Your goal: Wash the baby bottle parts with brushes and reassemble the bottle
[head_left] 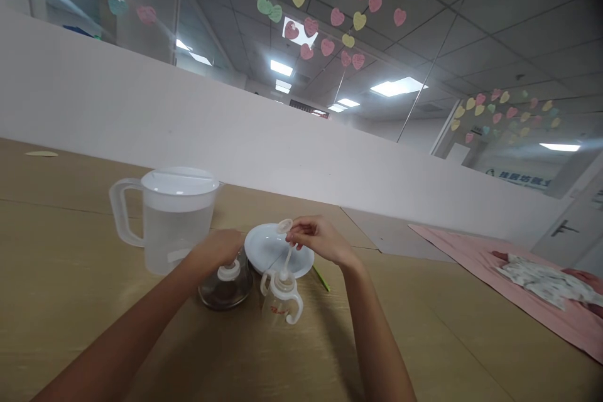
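My right hand (318, 235) pinches a thin white spoon-like piece (288, 259), round and pale at its top end. Its stem runs down into the open mouth of a clear baby bottle (277, 309) with two white handles and red print. The bottle stands upright on the table. My left hand (221, 247) is closed, with fingers pointing down over a dark see-through container (226, 294). A white ring (229, 271) sits just beneath those fingers; whether they grip it is hidden. Behind the bottle lies a white bowl (257, 244).
A translucent lidded water jug (179, 220) stands left, close to my left forearm. A green stick-like item (321, 277) lies right of the bowl. At far right, a pink cloth (475, 257) carries a patterned garment (549, 281). A white partition (282, 144) backs the brown table (424, 339).
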The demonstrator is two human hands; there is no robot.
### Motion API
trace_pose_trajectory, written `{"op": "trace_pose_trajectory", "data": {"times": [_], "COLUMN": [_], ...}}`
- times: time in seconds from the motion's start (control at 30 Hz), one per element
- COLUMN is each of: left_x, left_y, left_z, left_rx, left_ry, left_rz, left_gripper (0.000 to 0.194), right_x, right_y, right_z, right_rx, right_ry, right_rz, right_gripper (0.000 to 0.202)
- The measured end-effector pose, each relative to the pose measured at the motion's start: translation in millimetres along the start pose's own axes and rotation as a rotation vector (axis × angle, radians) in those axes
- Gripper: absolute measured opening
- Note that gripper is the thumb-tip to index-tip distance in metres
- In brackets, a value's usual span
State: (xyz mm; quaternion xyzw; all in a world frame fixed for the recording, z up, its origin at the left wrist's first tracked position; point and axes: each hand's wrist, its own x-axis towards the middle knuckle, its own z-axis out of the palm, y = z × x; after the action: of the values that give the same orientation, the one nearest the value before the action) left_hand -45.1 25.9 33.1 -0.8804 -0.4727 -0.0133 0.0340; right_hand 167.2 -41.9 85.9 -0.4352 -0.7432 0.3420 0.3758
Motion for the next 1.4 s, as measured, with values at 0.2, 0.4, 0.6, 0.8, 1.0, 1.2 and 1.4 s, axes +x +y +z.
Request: {"op": "trace_pose_trajectory", "data": {"times": [0.2,0.4,0.6,0.8,1.0,1.2,1.4], "left_x": [-14.5,-22.8,-28.9,-38.1,-36.5,-34.8,-41.9], "left_y": [4.6,17.1,35.0,61.4,61.4,47.4,46.8], "left_z": [-34.3,-53.0,-61.8,-69.1,-65.2,-59.9,-70.3], "left_rx": [-0.062,-0.096,-0.046,0.130,0.089,-0.104,-0.434], "left_ry": [0.111,0.370,0.487,0.547,0.658,0.622,0.613], "left_rz": [0.052,0.119,0.147,0.235,0.262,0.288,0.248], "left_gripper": [0.011,0.022,0.022,0.020,0.018,0.024,0.032], "right_x": [0.3,6.8,8.1,7.6,10.4,6.3,2.0], "right_y": [11.0,30.8,25.5,6.3,7.0,4.4,2.7], "right_z": [-4.0,-8.3,-3.8,21.8,28.0,23.8,22.3], "right_rx": [-0.227,-0.394,-0.335,-0.175,-0.157,-0.054,-0.046], "right_ry": [-0.242,-0.483,-0.082,0.118,0.202,0.101,0.076], "right_rz": [-0.018,0.065,-0.037,-0.285,-0.336,-0.331,-0.344], "right_gripper": [0.017,0.024,0.037,0.051,0.031,0.034,0.032]}}
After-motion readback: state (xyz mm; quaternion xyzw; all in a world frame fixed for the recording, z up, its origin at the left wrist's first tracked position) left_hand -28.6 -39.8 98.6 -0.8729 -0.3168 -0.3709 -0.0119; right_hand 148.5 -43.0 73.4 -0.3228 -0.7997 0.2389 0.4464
